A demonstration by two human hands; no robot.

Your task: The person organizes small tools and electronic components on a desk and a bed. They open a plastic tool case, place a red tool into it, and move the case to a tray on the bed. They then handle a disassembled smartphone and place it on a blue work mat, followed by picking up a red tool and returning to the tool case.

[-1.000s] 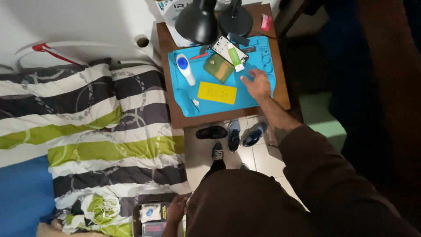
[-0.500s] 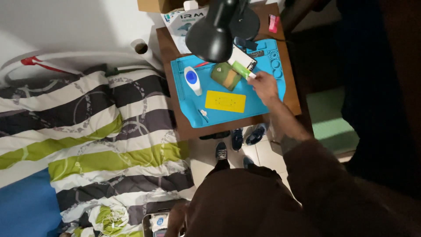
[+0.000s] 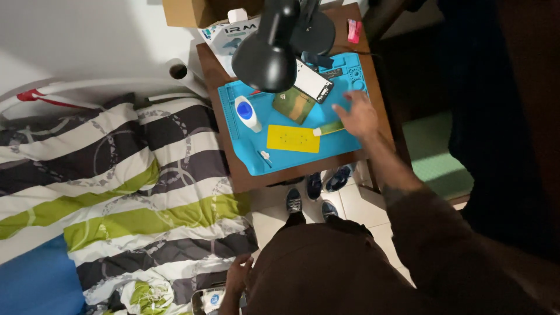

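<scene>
The green tube (image 3: 331, 128), slim with a white cap at its left end, lies flat on the blue work mat (image 3: 350, 140), just right of a yellow rectangular sheet (image 3: 293, 139) and near the mat's near edge. The right hand (image 3: 357, 114) hovers just above and right of it with fingers spread, its grip open and holding nothing; whether a fingertip touches the tube cannot be told. The left hand (image 3: 237, 274) hangs low beside the striped bedding (image 3: 116, 181), next to a small tin (image 3: 211, 300) at the frame's near edge; its fingers look loosely spread, but whether they touch the tin cannot be told. Farther on the mat sit a green pouch (image 3: 293, 104), a white bottle with a blue cap (image 3: 247, 113) to the left, and an opened phone (image 3: 312, 80). A black desk lamp (image 3: 266, 55) hangs over the far part of the wooden tabletop (image 3: 227, 157), covering part of the mat. Shoes (image 3: 326, 181) stand on the tiled floor below.
</scene>
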